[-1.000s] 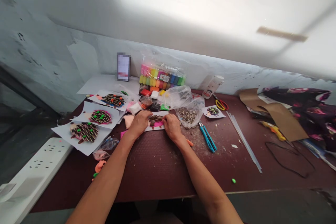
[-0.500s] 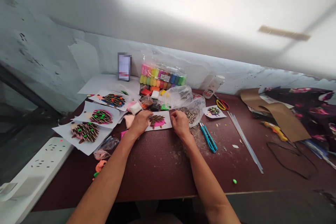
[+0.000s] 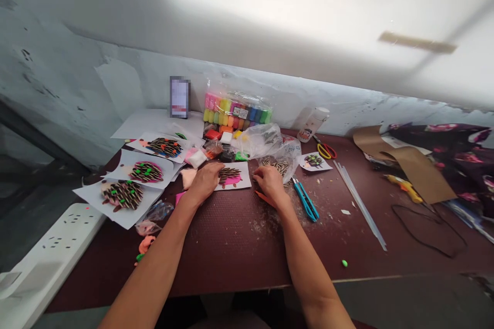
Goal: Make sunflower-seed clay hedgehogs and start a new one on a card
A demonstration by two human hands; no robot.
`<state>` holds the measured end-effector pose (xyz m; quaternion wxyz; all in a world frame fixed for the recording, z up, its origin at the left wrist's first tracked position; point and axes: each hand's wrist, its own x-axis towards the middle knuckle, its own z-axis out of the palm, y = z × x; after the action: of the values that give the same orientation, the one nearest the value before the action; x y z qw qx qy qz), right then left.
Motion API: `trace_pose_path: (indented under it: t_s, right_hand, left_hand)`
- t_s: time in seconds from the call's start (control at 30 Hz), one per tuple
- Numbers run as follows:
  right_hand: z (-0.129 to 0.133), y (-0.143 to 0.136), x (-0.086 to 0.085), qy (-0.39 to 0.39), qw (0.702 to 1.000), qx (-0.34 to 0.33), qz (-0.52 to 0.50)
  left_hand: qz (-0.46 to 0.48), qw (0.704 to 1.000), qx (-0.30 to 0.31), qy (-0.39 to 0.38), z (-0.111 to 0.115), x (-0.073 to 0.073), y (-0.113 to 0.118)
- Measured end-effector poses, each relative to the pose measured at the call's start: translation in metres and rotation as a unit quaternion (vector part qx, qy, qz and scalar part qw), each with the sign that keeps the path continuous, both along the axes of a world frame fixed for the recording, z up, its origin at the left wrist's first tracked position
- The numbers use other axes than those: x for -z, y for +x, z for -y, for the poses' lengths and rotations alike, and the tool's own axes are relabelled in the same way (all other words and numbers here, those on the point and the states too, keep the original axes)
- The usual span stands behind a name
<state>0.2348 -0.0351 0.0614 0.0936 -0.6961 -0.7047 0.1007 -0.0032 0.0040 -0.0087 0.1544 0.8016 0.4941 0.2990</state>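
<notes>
My left hand (image 3: 206, 183) is closed on the left side of a small white card (image 3: 244, 177). On the card is a pink hedgehog shape (image 3: 232, 181) with striped seed-like spines set over its back. My right hand (image 3: 270, 183) is just right of the card, its fingers curled at the near edge of a pile of striped seeds (image 3: 281, 165) in a clear plastic bag (image 3: 291, 157). Whatever its fingertips hold is too small to make out. A slim orange thing (image 3: 264, 197) shows under that hand, partly hidden.
Finished-looking hedgehog cards (image 3: 122, 195) lie at left, by a power strip (image 3: 65, 247). Behind are clay packs (image 3: 235, 113), a phone (image 3: 179, 96) and a bottle (image 3: 313, 124). To the right lie a blue cutter (image 3: 306, 200), scissors (image 3: 326, 150), glue sticks (image 3: 360, 205) and a glue gun (image 3: 403, 188).
My right hand has let go of the card's right side and shifted slightly right, to the seeds. The orange thing has come into view beneath it. My left hand stays at the card.
</notes>
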Motion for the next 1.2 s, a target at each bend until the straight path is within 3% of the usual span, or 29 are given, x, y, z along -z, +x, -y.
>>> trace_pose_path:
  t_s: [0.23, 0.53, 0.63, 0.77, 0.93, 1.07, 1.2]
  right_hand:
    - [-0.002, -0.002, 0.006, 0.021, 1.0, -0.008, 0.004]
    - [-0.005, 0.001, 0.016, 0.15, 0.968, -0.018, -0.201]
    - [-0.004, -0.003, 0.016, 0.123, 0.94, -0.027, -0.317]
    - [-0.002, -0.013, 0.017, 0.049, 0.876, -0.019, -0.48]
    - [0.0, -0.029, 0.017, 0.001, 0.817, 0.004, -0.577]
    - [0.001, -0.042, 0.016, -0.013, 0.8, 0.017, -0.6]
    - [0.002, -0.046, 0.018, -0.011, 0.806, 0.017, -0.591]
  left_hand:
    - [0.004, 1.0, 0.003, -0.015, -0.003, 0.004, 0.0]
    - [0.031, 0.999, -0.002, -0.014, -0.002, 0.0, -0.001]
    - [0.041, 0.999, 0.002, 0.001, -0.002, -0.003, -0.001]
    - [0.064, 0.998, 0.011, 0.023, 0.001, -0.011, -0.002]
    - [0.093, 0.991, 0.047, 0.079, 0.015, -0.037, 0.007]
    - [0.051, 0.991, 0.087, 0.083, 0.025, -0.053, 0.018]
    - [0.038, 0.992, 0.089, 0.083, 0.026, -0.054, 0.021]
